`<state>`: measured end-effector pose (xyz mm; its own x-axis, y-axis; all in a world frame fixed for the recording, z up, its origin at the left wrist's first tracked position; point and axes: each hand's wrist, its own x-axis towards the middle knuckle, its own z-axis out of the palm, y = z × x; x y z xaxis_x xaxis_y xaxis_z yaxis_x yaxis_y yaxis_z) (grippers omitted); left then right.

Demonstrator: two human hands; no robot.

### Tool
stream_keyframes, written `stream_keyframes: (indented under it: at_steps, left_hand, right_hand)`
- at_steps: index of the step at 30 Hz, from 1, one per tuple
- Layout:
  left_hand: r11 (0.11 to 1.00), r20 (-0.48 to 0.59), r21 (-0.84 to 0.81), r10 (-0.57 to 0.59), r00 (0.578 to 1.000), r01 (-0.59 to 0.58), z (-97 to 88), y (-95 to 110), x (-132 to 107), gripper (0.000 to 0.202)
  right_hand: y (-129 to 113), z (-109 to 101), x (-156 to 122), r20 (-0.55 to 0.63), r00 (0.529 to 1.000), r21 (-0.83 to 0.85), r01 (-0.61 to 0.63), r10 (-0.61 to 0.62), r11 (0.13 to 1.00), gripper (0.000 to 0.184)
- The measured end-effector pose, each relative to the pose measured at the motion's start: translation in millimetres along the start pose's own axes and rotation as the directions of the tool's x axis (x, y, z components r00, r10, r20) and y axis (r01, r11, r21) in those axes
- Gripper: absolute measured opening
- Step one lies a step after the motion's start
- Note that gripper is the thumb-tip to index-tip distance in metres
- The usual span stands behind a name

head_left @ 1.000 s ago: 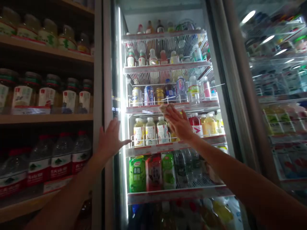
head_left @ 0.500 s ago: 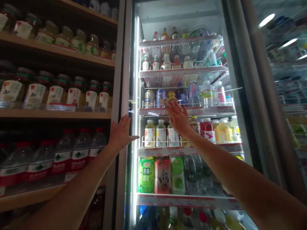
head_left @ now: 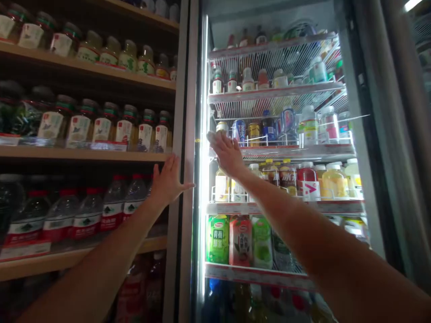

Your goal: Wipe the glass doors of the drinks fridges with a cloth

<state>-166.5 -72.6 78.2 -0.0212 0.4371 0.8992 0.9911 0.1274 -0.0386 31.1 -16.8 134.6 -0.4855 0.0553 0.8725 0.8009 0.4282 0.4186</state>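
My left hand (head_left: 168,180) has its fingers spread and nothing in it, just in front of the grey frame (head_left: 184,215) between the shelves and the lit drinks fridge. Whether its palm touches the frame I cannot tell. Out in front of the fridge, my right hand (head_left: 227,154) is open and empty, its fingers stretched up and to the left. It overlaps a pale can (head_left: 222,126) at the left end of a fridge shelf. A blue can (head_left: 239,131) and a gold can (head_left: 253,133) stand to its right. Below it are bottles with white labels (head_left: 221,186), partly hidden.
Wooden shelves (head_left: 84,153) on the left hold several jars (head_left: 103,125) and red-capped water bottles (head_left: 112,206). Lower in the fridge stand a green carton-like bottle (head_left: 217,240) and a red one (head_left: 240,242). A dark vertical frame (head_left: 367,134) bounds the fridge on the right.
My right hand has moved left across the fridge front, from the gold can to the pale can. My left hand stays by the frame. The view has shifted so the shelves sit further right.
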Motion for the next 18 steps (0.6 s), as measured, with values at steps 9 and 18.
stream_keyframes:
  at_steps: [9,18]
  left_hand:
    - [0.999,-0.057,-0.025,0.021,0.998,-0.022,-9.3,-12,-10,0.095]
    - [0.99,-0.057,-0.098,0.099,0.993,-0.104,-4.3,24,0,0.096]
  right_hand:
    - [-19,11,-28,0.073,0.901,0.033,0.426,-0.427,0.904,0.053]
    - [28,-23,-85,0.129,0.859,0.021,0.498,-0.496,0.867,0.059]
